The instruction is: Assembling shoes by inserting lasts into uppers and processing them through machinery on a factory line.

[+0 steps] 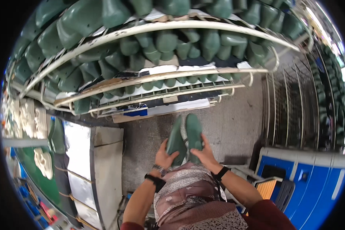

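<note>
Up front, the 2 green shoe lasts are held together, toes pointing away from the person, over the grey concrete floor (pixel 234 122). The left shoe last (pixel 176 140) is darker, matte and slightly tilted; the right shoe last (pixel 194 132) sits just beside it, touching along the inner side, smooth and a brighter green. The left hand (pixel 165 156) is wrapped around the heel end of the left one, fingers closed on it. The right hand (pixel 204 152) grips the heel of the right one likewise. Both wrists carry black bands.

Beyond them stands a white metal rack (pixel 161 78) whose shelves are packed with more green lasts (pixel 168 40). A flat white sheet (pixel 172 108) with a blue patch lies along the rack's bottom edge. Blue bins (pixel 314 180) fill the lower right corner of the floor.
</note>
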